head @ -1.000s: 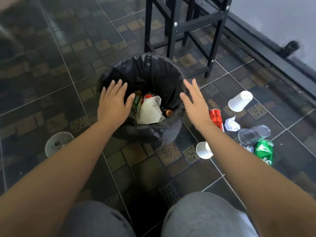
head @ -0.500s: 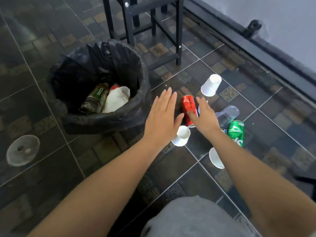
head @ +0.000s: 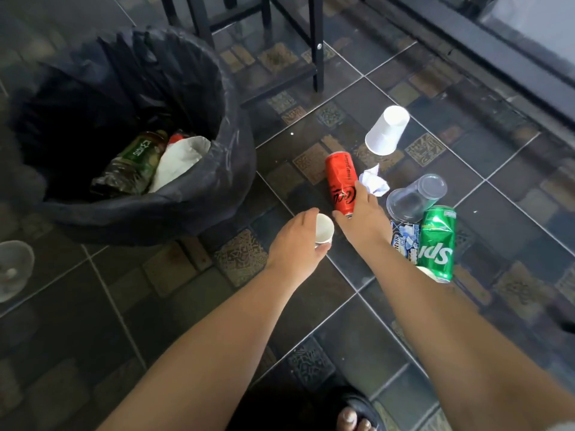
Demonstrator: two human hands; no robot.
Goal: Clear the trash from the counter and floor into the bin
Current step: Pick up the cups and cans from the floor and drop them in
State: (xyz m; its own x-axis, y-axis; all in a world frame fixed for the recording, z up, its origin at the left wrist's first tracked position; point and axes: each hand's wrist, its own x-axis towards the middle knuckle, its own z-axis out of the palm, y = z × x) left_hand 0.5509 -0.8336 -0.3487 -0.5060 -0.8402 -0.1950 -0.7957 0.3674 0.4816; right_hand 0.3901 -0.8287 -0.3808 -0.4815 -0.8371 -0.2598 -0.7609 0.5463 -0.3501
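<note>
A bin with a black liner (head: 199, 194) stands on the tiled floor at the left, holding a green-labelled bottle (head: 137, 160) and white paper. My left hand (head: 295, 241) wraps around a small white paper cup (head: 323, 233) on the floor. My right hand (head: 364, 219) grips the lower end of a dented red soda can (head: 340, 178). Lying around them are a crumpled white paper (head: 373, 181), a white plastic cup (head: 385, 130), a clear plastic cup (head: 413, 197), a green Sprite can (head: 437, 241) and a blue-white wrapper (head: 404, 241).
Black metal stool legs (head: 314, 42) stand behind the bin. A clear lid (head: 12, 269) lies on the floor at the far left. A dark sliding-door track (head: 497, 60) runs along the upper right. My sandalled foot (head: 354, 415) is at the bottom edge.
Both hands have moved from over the bin down to the litter at the right. The left hand has closed on the small cup, the right on the red can.
</note>
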